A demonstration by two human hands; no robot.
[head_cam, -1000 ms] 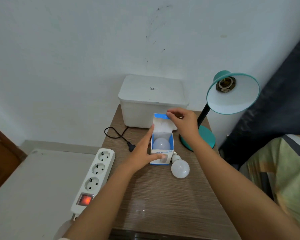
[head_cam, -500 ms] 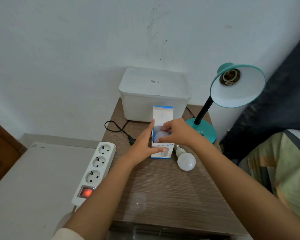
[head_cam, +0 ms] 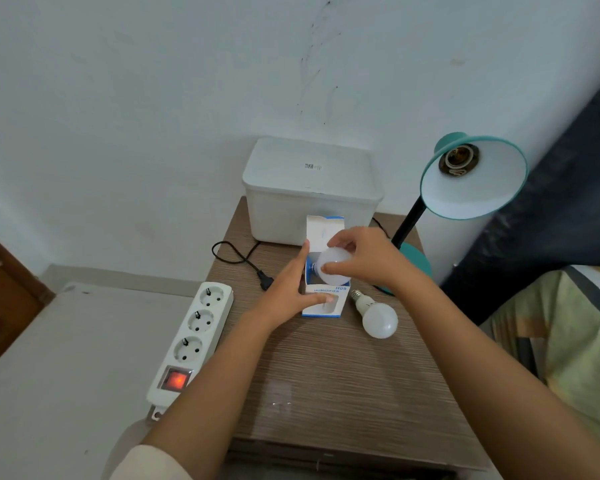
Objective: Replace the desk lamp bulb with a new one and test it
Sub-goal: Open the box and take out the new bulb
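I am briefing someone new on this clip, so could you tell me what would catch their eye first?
Mid-table, the right hand lifts a white bulb out of a small blue and white box, which the left hand steadies. At the right, the teal lamp tilts its shade toward the camera, showing an empty socket. A second bulb lies on the table beside the box, and a power strip at the left shows a lit red switch.

Soft, even daylight fills the frame, cool on the wall (head_cam: pixel 153 98), with no hard glare. Faint shadows lie under the forearms on the wooden surface (head_cam: pixel 326 375). The power strip's switch (head_cam: pixel 176 378) glows orange. Wide-angle distortion bends the edges; detail is slightly soft and compressed throughout.
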